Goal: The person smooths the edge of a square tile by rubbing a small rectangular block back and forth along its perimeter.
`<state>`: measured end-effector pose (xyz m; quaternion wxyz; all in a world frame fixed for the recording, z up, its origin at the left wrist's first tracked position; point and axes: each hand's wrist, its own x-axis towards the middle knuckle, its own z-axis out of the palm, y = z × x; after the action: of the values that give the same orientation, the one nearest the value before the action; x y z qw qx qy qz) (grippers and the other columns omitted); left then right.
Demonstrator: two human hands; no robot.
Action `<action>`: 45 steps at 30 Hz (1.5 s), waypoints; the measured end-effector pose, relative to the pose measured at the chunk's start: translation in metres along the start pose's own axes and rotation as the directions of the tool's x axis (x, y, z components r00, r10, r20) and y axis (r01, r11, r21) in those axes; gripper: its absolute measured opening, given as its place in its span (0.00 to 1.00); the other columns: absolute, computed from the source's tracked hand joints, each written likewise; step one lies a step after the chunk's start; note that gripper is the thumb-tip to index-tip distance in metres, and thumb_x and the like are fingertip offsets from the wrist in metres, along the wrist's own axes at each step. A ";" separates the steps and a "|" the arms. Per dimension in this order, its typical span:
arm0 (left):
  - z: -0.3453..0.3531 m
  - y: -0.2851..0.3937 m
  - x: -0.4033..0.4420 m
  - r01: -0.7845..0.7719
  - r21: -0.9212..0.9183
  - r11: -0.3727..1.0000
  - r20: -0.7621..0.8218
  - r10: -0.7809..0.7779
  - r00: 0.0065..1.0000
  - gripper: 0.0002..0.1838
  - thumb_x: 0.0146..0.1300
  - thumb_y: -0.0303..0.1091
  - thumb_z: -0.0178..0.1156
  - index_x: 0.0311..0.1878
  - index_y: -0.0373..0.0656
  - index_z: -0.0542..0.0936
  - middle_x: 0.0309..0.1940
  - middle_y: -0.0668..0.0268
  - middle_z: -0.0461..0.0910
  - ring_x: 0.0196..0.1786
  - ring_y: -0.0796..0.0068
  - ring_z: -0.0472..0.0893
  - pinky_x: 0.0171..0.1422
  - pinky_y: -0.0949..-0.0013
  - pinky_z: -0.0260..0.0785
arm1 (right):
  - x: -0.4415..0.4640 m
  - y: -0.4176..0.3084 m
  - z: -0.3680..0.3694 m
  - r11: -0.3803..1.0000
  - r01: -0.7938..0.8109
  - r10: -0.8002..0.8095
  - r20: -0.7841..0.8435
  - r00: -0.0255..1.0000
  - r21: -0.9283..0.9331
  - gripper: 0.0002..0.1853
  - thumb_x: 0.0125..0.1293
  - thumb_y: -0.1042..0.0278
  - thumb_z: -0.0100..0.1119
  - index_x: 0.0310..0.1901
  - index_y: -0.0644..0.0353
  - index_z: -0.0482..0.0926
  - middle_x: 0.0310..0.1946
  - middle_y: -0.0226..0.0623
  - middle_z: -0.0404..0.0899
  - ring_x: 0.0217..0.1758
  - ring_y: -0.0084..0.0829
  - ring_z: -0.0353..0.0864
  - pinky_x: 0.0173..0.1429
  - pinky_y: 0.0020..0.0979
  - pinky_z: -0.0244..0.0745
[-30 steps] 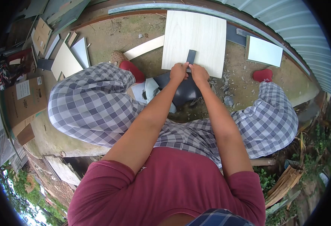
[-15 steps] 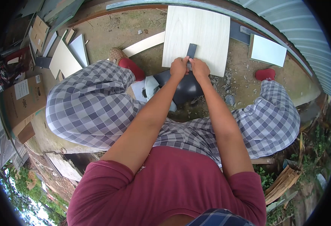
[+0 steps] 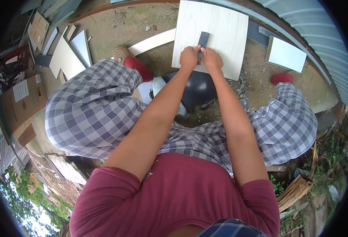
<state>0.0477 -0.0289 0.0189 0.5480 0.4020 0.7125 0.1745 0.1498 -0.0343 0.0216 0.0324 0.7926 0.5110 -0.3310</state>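
Note:
A pale wood-grain board (image 3: 229,39) lies in front of me, its near edge by a black, rounded, shiny object (image 3: 199,90). On the board's surface is a dark grey flat strip (image 3: 204,38), pointing away from me. My left hand (image 3: 189,58) closes on the strip's near end from the left. Beside it, my right hand (image 3: 212,59) grips the same end from the right, the thumbs almost touching. The lower part of the strip is hidden by the fingers. A pale bluish cloth-like thing (image 3: 159,84) lies left of the black object.
A narrow pale plank (image 3: 153,42) extends left from the board. Grey rubble (image 3: 241,89) is scattered to the right, near a white-topped panel (image 3: 286,54). Cut panels (image 3: 66,59) and a cardboard box (image 3: 25,98) are at the left. Corrugated metal sheeting (image 3: 320,35) borders the right.
Both hands and the dark strip have slid forward over the board, away from me. The whole view has also shifted slightly.

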 end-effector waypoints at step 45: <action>0.018 0.017 0.015 -0.081 0.205 0.975 -0.018 0.087 0.996 0.26 0.64 0.53 0.53 0.24 0.39 0.81 0.13 0.63 0.79 0.20 0.68 0.81 0.33 0.66 0.74 | 0.039 0.026 -0.013 0.997 0.081 -0.081 0.019 0.997 -0.007 0.21 0.68 0.45 0.42 0.40 0.53 0.79 0.35 0.37 0.80 0.38 0.38 0.79 0.42 0.40 0.73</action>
<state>0.0700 -0.0105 0.0147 0.4865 0.4835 0.7162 0.1289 0.1881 -0.0115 0.0024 0.0268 0.7680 0.5437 -0.3375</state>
